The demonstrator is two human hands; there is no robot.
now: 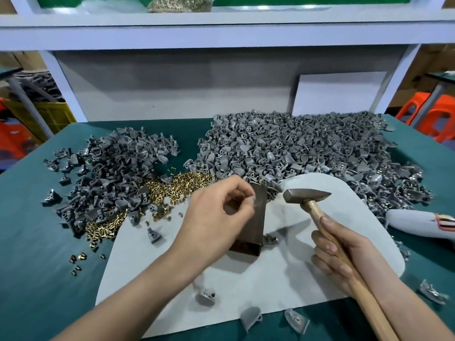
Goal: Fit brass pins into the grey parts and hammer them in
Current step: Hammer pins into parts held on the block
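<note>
Far left on the green table (pixel 27 230): a few loose brass pins (pixel 78 260) and the smaller pile of grey parts (pixel 105 168). The main brass pin heap (pixel 170 187) lies at that pile's right edge, spilling onto the pale grey sheet (pixel 246 281). One single grey part (pixel 154 236) sits on the sheet's left side, and more strays (pixel 206 295) lie near its front edge.

Your left hand (pixel 216 217) is over the sheet with its fingers curled and thumb and fingertips pinched on a small grey piece (pixel 251 198), too blurred to name. It sits at the top end of the dark metal block (pixel 256 225), which stands on the sheet.

Just right of the block, the hammer (pixel 306 195) has its steel head above the sheet. Your right hand (pixel 344 259) is wrapped tight round its wooden handle.

Behind and to the right is the big pile of grey parts (pixel 307 148). A whitish tool (pixel 418 223) lies at the far right; I can't tell what it is.
</note>
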